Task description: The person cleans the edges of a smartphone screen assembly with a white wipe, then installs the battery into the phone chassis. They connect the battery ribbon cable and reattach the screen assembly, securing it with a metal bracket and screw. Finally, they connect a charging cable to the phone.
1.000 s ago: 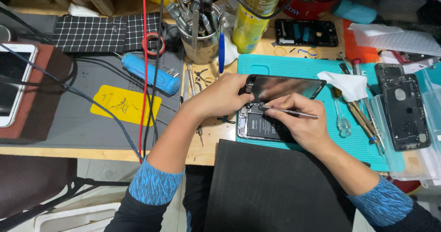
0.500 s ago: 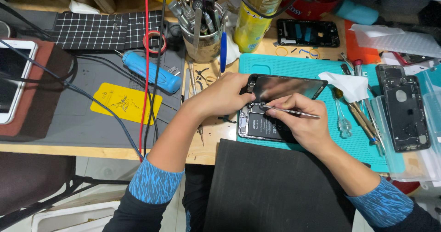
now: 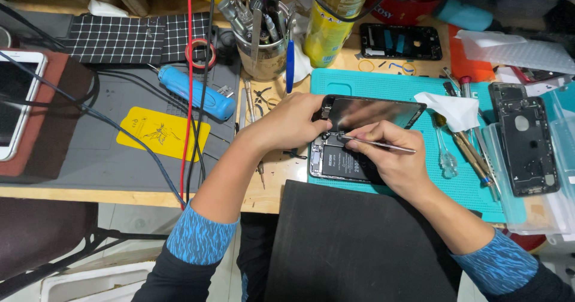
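1. The left hand [image 3: 296,119] keeps its grip clamped on the lifted phone screen [image 3: 374,111].
2. The right hand [image 3: 389,158] still pinches tweezers [image 3: 377,144] over the opened phone [image 3: 338,161] on the teal mat [image 3: 383,86]; nothing has shifted.

Phone-repair workshop. Wooden table [image 3: 272,200] carrying a teal work mat [image 3: 383,86]; on the mat, an opened phone [image 3: 344,158] with internals exposed. Left of the mat: tin of screwdrivers and tweezers [image 3: 263,44], blue electric screwdriver [image 3: 194,92], grey silicone mat [image 3: 90,152]. Right of the mat: bare phone housing [image 3: 527,146].
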### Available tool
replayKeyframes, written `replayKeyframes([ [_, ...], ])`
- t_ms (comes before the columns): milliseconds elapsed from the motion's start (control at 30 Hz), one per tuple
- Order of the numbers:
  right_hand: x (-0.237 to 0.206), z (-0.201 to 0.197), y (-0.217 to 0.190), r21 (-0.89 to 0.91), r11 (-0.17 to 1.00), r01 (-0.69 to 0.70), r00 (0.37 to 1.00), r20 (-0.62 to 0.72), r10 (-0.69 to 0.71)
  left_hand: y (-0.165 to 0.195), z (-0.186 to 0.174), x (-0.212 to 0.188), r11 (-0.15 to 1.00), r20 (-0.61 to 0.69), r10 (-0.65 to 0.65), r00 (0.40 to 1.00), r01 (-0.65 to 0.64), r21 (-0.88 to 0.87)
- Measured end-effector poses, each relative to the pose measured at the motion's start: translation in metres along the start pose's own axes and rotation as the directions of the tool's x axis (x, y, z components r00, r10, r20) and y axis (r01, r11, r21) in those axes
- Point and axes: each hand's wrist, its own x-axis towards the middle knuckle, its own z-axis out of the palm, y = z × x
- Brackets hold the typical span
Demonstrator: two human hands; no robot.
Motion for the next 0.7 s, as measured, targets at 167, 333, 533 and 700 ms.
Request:
replayKeyframes([
  [167, 0.0002, 0.0008, 0.0021, -0.064, 0.998, 0.022, 1.000, 0.002, -0.022, -0.0003, 0.0000, -0.0006, 1.000, 0.002, -0.015, 1.000, 0.015, 0.010],
  [333, 0.0005, -0.0001, 0.0026, -0.046, 0.999, 0.014, 1.000, 0.002, -0.014, 0.0002, -0.0002, 0.0001, 1.000, -0.004, 0.004, 1.000, -0.004, -0.011],
  [533, 0.0009, 0.0000, 0.0031, -0.057, 0.998, 0.019, 1.000, -0.005, -0.020, -0.0009, 0.0007, 0.0000, 1.000, -0.015, 0.006, 1.000, -0.005, 0.011],
  [700, 0.0008, 0.0001, 0.0034, -0.057, 0.998, 0.029, 1.000, -0.004, -0.029, -0.0008, 0.0009, 0.0001, 1.000, -0.020, 0.019, 1.000, -0.019, 0.021],
])
